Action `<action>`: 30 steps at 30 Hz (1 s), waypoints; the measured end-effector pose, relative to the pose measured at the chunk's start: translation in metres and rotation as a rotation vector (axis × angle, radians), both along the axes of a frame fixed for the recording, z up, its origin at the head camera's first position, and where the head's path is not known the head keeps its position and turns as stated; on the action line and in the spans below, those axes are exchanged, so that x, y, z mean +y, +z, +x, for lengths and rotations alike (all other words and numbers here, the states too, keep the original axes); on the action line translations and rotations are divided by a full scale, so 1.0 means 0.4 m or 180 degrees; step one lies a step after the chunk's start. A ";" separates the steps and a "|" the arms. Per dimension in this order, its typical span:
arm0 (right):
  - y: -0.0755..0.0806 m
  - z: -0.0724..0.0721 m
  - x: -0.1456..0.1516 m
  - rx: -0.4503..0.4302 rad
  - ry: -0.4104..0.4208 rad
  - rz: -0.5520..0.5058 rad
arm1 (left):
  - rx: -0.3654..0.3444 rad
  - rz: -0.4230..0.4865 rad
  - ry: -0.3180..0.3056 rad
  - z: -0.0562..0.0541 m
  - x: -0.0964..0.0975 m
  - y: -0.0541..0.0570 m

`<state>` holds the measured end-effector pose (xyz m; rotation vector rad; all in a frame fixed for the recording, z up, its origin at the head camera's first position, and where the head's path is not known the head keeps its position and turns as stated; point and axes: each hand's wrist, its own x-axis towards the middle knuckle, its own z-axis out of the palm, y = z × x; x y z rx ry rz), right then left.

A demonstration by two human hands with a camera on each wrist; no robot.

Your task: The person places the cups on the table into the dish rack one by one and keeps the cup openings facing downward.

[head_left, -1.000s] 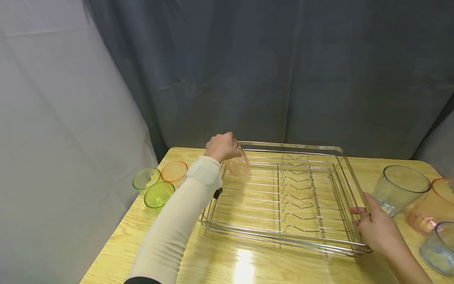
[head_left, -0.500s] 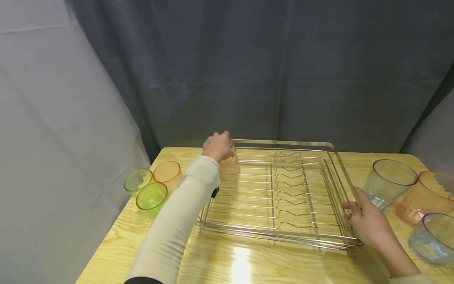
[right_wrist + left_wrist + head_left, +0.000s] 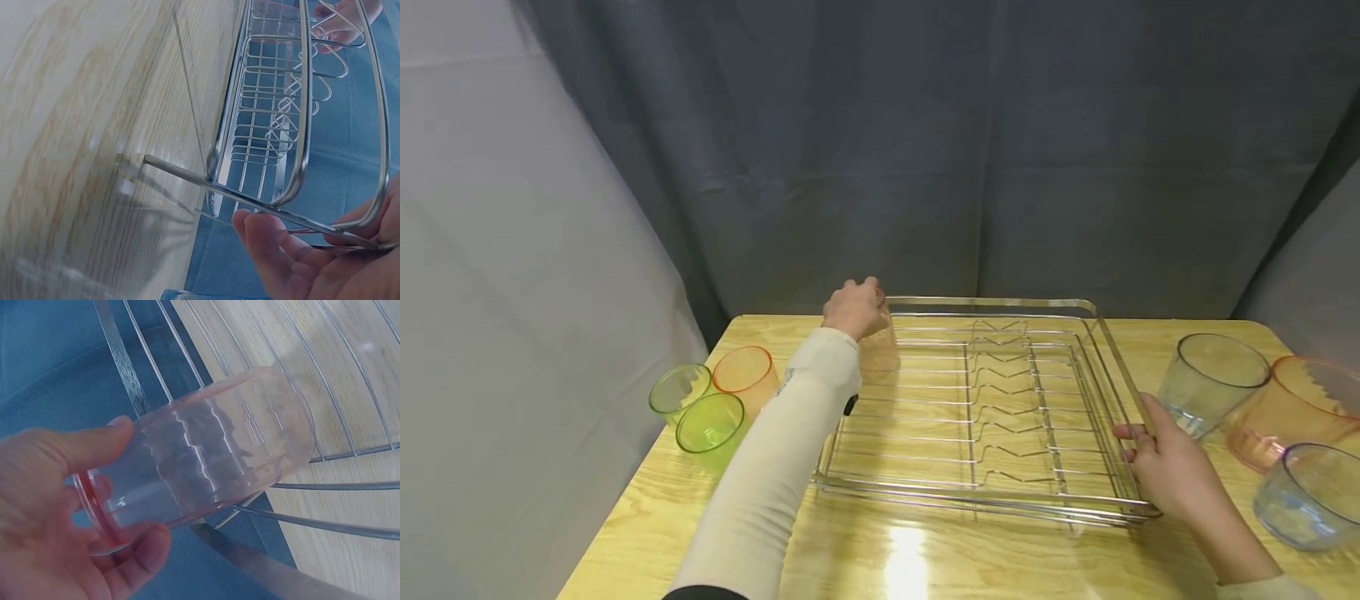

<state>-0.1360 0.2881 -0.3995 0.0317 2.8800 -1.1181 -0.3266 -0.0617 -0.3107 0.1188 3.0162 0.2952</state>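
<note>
Currently, left hand (image 3: pixel 853 310): thumb and fingers clamped on the rim end of a pink tumbler (image 3: pixel 231 437).
Pink tumbler: just below that grip, base downward, at the far left corner of the wire dish rack (image 3: pixel 985 301); contact with the wires unclear.
Right hand (image 3: pixel 1176 467): curled round the rack's right side.
Left of left grip: orange tumbler (image 3: pixel 748 375), two green tumblers (image 3: pixel 711 423).
Right of right grip: clear glass (image 3: pixel 1213 379), orange glass (image 3: pixel 1285 408), blue glass (image 3: pixel 1303 500).
</note>
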 end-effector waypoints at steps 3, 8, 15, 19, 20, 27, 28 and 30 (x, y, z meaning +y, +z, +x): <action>0.000 0.001 -0.004 0.0005 -0.0001 -0.0008 | -0.0022 0.0040 0.0034 -0.001 -0.006 -0.002; 0.003 -0.001 -0.001 0.0046 -0.0015 -0.0016 | 0.0007 0.0113 0.0010 -0.008 -0.003 -0.005; 0.001 0.000 0.001 0.0032 -0.0030 0.0022 | 0.0033 0.0011 0.0008 -0.005 -0.003 -0.018; -0.002 0.001 -0.002 0.0001 -0.0017 -0.0007 | -0.0006 -0.0077 0.0062 0.001 -0.009 -0.018; -0.003 0.001 -0.003 -0.0009 -0.0012 -0.0016 | -0.0013 -0.0106 0.0074 0.002 -0.011 -0.017; -0.001 -0.008 -0.011 0.0013 0.0032 -0.0007 | 0.0063 -0.0165 0.0045 0.011 -0.027 0.026; 0.000 -0.009 -0.012 0.0021 0.0035 -0.0004 | 0.0068 -0.0141 0.0040 0.014 -0.030 0.036; 0.000 -0.012 -0.013 0.0037 0.0041 0.0002 | 0.0077 -0.0089 0.0028 0.025 -0.037 0.060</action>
